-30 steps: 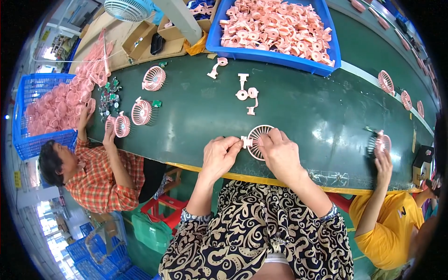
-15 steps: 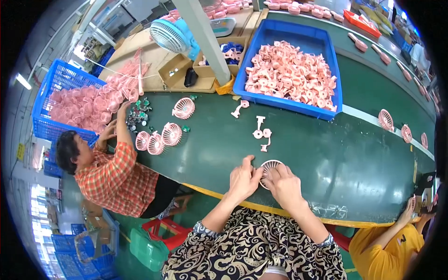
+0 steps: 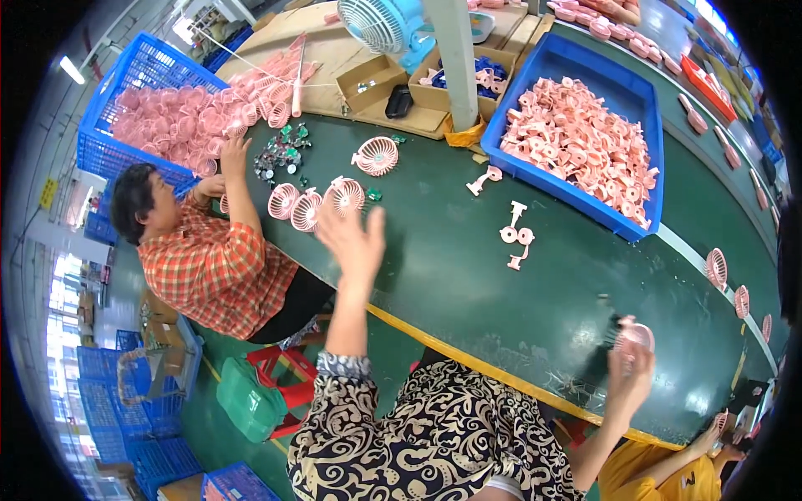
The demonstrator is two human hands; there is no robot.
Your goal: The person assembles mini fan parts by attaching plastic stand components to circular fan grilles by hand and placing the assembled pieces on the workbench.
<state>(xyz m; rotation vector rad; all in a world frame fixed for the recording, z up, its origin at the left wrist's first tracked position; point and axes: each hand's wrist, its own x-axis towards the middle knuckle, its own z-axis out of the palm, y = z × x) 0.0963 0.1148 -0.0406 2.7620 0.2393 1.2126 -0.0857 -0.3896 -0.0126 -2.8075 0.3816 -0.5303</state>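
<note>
Nearest to us, our right hand was raised at the near edge of the green belt, fingers closed around a pink fan held just above the belt surface; the picture was blurred there, so we could not tell more of the hold. Our left hand was lifted over the belt with its fingers spread apart and nothing in it, just in front of a row of pink fan grilles standing on the belt. A little farther out, loose pink handle parts lay on the belt, well apart from both our hands. To our left, a person in an orange checked shirt reached a hand toward a heap of small dark parts. Beyond them stood a blue crate of pink grilles. Farther across the belt sat a blue bin piled with pink handles, and behind it a small blue desk fan beside a grey post.
</note>
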